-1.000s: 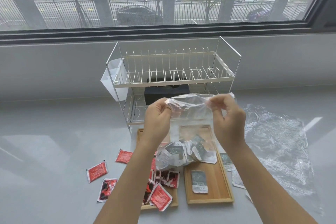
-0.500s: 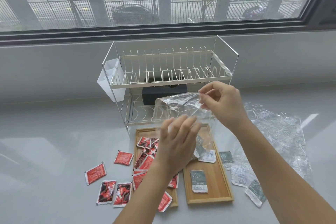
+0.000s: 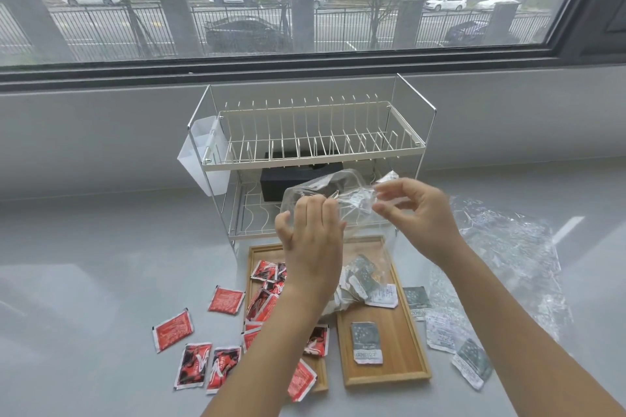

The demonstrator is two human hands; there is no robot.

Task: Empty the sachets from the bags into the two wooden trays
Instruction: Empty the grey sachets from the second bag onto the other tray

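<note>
I hold a clear plastic bag [image 3: 342,210] upright above the two wooden trays. My right hand [image 3: 418,218] pinches its top edge. My left hand [image 3: 313,247] is against the bag's near side, fingertips at its rim, thumb spread to the left. Green and white sachets [image 3: 360,281] are bunched in the bag's bottom, which hangs just over the right tray [image 3: 389,377]. One green sachet [image 3: 366,342] lies flat in that tray. The left tray [image 3: 251,267] holds red sachets [image 3: 266,301], partly hidden by my left forearm.
Several red sachets [image 3: 172,330] lie loose on the grey counter left of the trays, and green and white ones [image 3: 471,362] to the right. A crumpled empty clear bag [image 3: 508,247] lies at the right. A white wire dish rack [image 3: 315,152] stands behind the trays.
My left hand let go of the bag's top, dropped, then rose back to the rim. The bag shifted slightly left, and several sachets now lie on the counter at the right.
</note>
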